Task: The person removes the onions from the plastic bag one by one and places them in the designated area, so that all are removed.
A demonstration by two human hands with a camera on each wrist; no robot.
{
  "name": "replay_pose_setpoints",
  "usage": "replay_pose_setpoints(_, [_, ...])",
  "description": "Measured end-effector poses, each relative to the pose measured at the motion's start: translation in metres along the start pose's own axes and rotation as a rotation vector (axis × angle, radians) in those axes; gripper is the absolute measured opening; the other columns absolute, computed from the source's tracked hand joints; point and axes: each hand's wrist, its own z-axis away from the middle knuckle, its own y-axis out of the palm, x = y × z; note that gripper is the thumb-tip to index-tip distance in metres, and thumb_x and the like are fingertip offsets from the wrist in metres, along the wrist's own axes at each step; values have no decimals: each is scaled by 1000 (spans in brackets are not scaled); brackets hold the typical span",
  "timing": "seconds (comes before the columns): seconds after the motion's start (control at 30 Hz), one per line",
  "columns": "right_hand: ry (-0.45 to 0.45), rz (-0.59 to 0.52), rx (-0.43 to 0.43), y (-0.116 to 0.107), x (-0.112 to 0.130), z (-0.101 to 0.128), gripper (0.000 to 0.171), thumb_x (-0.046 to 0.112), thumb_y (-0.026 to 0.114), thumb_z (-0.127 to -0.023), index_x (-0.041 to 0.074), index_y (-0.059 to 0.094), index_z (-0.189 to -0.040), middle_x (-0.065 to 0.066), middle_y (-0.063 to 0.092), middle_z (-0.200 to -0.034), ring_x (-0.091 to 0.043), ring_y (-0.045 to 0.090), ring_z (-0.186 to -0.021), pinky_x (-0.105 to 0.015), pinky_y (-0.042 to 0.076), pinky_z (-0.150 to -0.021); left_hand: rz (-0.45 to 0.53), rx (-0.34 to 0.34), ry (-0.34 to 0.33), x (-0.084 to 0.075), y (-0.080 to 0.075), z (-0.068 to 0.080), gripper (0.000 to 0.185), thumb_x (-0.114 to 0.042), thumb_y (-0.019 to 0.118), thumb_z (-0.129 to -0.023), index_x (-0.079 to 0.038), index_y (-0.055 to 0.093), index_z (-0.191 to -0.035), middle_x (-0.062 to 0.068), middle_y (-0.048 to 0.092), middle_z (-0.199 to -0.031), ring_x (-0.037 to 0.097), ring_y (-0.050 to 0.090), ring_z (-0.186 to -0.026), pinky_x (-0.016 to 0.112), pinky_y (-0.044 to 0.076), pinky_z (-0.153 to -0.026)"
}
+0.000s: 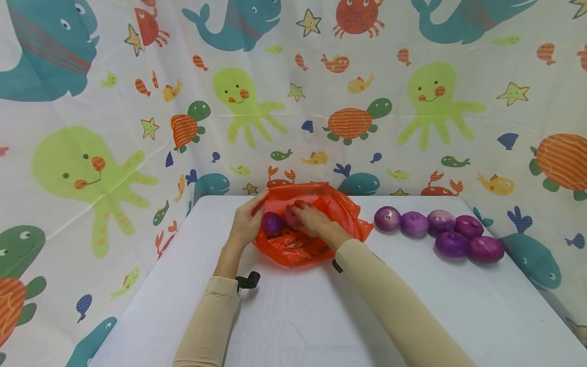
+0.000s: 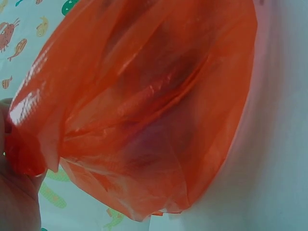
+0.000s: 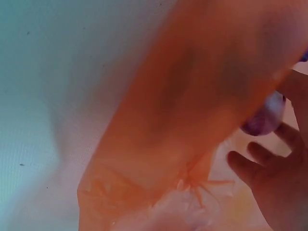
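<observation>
bare table (image 1: 293, 316) in front, onions (image 1: 440, 232) probably crowding right

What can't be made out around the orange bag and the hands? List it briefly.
- Head view: the right hand covers one onion inside the orange bag; its grip is unclear.
- Left wrist view: the bag's film hides its contents; only a dark blur shows.
- Right wrist view: blurred; the onion is half hidden by the film.
- Left hand: the fingers at the bag's rim are too small to read.

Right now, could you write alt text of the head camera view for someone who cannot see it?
A person's left hand holds open an orange plastic bag on a white table while the right hand places a purple onion inside, beside another onion. Six more purple onions lie to the right.
</observation>
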Motion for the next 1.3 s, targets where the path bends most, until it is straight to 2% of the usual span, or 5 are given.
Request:
replay_pose_setpoints(0.17, [7, -9, -25, 2, -1, 2, 67, 25, 77, -95, 29, 46, -155, -12, 39, -153, -37, 54, -132, -51, 56, -107, 1, -5, 2, 0, 0, 0, 45, 1, 55, -104, -7, 57, -149, 9, 57, -153, 29, 52, -146, 46, 45, -117])
replay_pose_setpoints(0.4, [24, -34, -30, 5, -2, 5, 73, 29, 82, -90, 21, 45, -153, -12, 42, -156, -38, 48, -139, -56, 50, -113, 6, 1, -10, -3, -1, 0, 46, 0, 54, -105, -6, 55, -150, 8, 57, -154, 28, 51, -147, 45, 44, -117])
replay_pose_setpoints(0.67, [18, -42, -52, 5, -8, 8, 76, 27, 83, -90, 19, 45, -155, -9, 44, -156, -38, 47, -139, -56, 48, -115, -2, -1, -4, -2, -1, 0, 45, 1, 54, -105, -5, 55, -150, 9, 57, -154, 28, 51, -146, 46, 45, -117])
replay_pose_setpoints(1.03, [-17, -120, -142, -3, -12, 18, 71, 23, 83, -89, 21, 49, -151, -13, 44, -150, -32, 55, -127, -51, 55, -108, -2, 4, 4, -1, 0, 2, 47, 0, 54, -105, -11, 56, -151, 9, 57, -154, 27, 52, -146, 45, 46, -117])
replay_pose_setpoints(1.3, [-57, -149, -221, -11, -15, 32, 69, 24, 82, -89, 19, 51, -151, -11, 47, -146, -30, 55, -126, -47, 56, -107, 0, 6, 5, -1, 1, 2, 46, 1, 54, -105, -6, 55, -150, 10, 56, -155, 29, 51, -146, 47, 46, -117])
